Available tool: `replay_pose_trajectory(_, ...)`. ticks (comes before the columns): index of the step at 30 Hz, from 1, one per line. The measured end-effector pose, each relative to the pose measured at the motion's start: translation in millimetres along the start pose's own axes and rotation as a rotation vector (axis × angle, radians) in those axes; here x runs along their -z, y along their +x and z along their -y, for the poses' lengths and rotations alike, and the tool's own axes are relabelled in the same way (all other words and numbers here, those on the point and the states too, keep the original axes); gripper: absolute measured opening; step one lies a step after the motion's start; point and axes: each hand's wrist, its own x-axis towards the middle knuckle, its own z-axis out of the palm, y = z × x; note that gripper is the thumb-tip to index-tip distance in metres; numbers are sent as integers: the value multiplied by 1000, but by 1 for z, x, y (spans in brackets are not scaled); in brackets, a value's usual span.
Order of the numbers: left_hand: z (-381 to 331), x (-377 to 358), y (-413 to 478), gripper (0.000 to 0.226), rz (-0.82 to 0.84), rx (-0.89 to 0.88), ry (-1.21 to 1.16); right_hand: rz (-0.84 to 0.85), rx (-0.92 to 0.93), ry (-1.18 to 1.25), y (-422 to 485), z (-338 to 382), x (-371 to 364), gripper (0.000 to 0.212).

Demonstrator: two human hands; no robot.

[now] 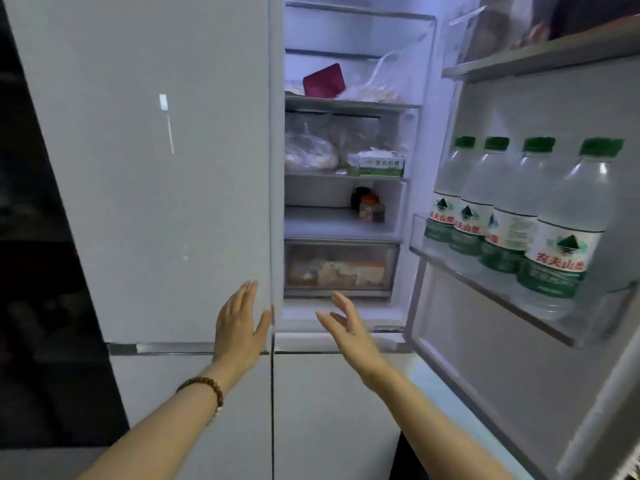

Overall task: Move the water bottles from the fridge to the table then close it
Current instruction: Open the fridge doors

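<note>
The fridge's right door stands swung open. Several clear water bottles with green caps and green-and-white labels stand upright in a row in its door shelf. My left hand, with a bead bracelet on the wrist, rests flat against the edge of the closed left door, fingers apart. My right hand hovers open in front of the fridge's lower interior, holding nothing, well left of and below the bottles.
Inside the fridge are shelves with a red container, plastic bags of food, a green-and-white carton, small jars and a drawer. Lower fridge doors are closed. An upper door shelf juts out top right.
</note>
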Motion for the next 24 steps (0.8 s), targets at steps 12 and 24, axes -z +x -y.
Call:
replay_pose_trajectory(12,186,-42,73,66,134,53,148,47,-482,454,134,-159,-146,113)
replay_pose_trajectory(24,237,-114,81,83,94,-8,323,-11,-506,663,210,-224,-198,77)
